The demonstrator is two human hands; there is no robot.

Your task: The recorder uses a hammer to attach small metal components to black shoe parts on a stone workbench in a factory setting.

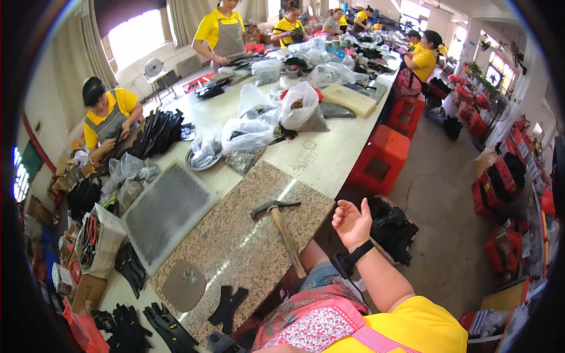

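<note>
My right hand (352, 225) is raised beside the near right edge of a speckled stone slab (235, 229). Its palm faces up, the fingers are loosely bent and apart, and nothing lies in it. A hammer (287, 238) with a wooden handle and dark metal head rests on the slab, its handle end reaching the edge near me. On the slab's near part lie a flat brownish pad (183, 286) with a small heap of shiny bits on it and a black forked cut piece (228, 309). My left hand is outside the picture.
A dark grey mat (169, 213) lies left of the slab, by a white basket (101, 241) of tools. Plastic bags (250, 134) and a metal bowl (203, 157) stand beyond. Red stools (379, 159) line the right side. A co-worker (112, 117) handles black strips at left; others work farther back.
</note>
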